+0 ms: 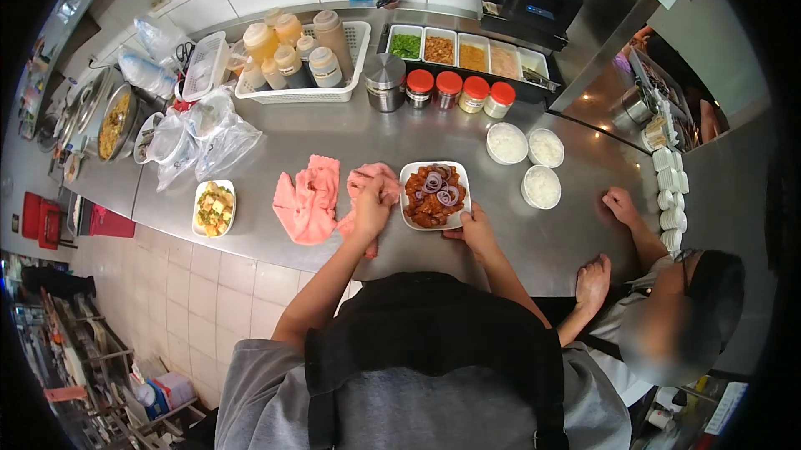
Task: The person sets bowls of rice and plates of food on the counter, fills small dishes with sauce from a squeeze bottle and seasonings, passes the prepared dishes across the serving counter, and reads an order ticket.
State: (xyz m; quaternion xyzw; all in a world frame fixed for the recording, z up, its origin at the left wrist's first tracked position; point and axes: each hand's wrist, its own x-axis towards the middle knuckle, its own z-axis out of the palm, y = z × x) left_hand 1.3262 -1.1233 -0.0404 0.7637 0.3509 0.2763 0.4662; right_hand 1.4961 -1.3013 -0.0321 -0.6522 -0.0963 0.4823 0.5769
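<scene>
A square white bowl [410, 221] of glazed brown meat topped with purple onion rings [448, 195] stands on the steel counter before me. My right hand [477, 235] grips its lower right corner, thumb by the rim. At its left side, my left hand [372, 209] is closed on a pink cloth [373, 173], bunched close to the bowl's edge. Another pink cloth [308, 204] lies crumpled further left. Beyond that sits a white bowl of tofu-like cubes with green bits [214, 208]. Three bowls of white rice [507, 143] are grouped to the right.
Behind are a white basket [300, 96] of squeeze bottles, a steel canister [385, 83], red-lidded jars [449, 89] and a topping tray [457, 51]. Plastic bags [200, 137] lie left. A co-worker's hand [619, 204] rests on the counter at right, near stacked white dishes [670, 199].
</scene>
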